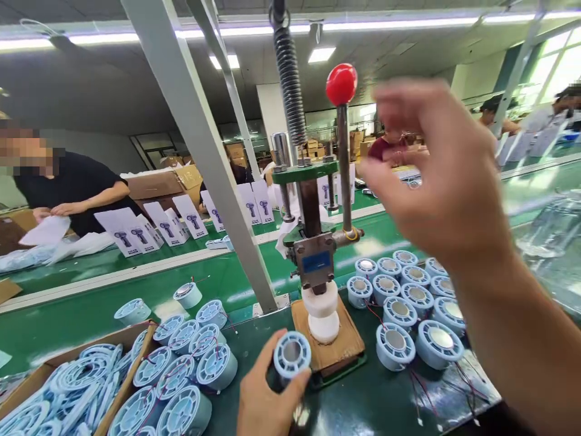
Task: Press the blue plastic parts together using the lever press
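My left hand grips a round light-blue motor part at the front of the bench, just left of the wooden base of a hand press. Two white cylindrical blocks sit stacked under the press ram. My right hand is raised and blurred, fingers apart and holding nothing, just right of the press lever with its red ball knob.
Several more blue round parts with thin wires stand right of the press, others lie left, and a cardboard box holds blue rings. A grey slanted post crosses the view. Beyond a green conveyor, a person in black handles white packaging.
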### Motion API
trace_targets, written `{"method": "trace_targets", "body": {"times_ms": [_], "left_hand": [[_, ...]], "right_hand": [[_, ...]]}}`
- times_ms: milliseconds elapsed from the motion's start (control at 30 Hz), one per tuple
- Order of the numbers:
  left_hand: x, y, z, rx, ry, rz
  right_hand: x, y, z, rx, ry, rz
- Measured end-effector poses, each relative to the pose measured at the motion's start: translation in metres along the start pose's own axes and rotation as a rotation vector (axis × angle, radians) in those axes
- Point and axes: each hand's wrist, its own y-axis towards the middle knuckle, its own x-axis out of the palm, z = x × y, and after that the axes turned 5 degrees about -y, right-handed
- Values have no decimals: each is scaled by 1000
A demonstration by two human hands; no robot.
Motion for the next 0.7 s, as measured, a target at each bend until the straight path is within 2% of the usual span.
{"method": "trace_targets", "body": {"times_ms": [67,100,200,267,367,500,700], "left_hand": [[4,23,21,-15,-52,-38],[9,32,29,-6,-79,-64],[32,50,42,61,-204,-189],[46,55,42,98,-265,-265],[59,58,35,110,-297,-306],[60,55,22,123,-288,-298],[63,51,12,167,-278,-266]], "right_hand": [[25,60,13,74,53,48],[39,82,17,116,110,-9],[74,113,25,191,223,-169],[83,114,26,188,227,-177],[78,106,25,175,235,-162],[72,104,23,171,240,-147],[78,108,24,185,255,-159]]}}
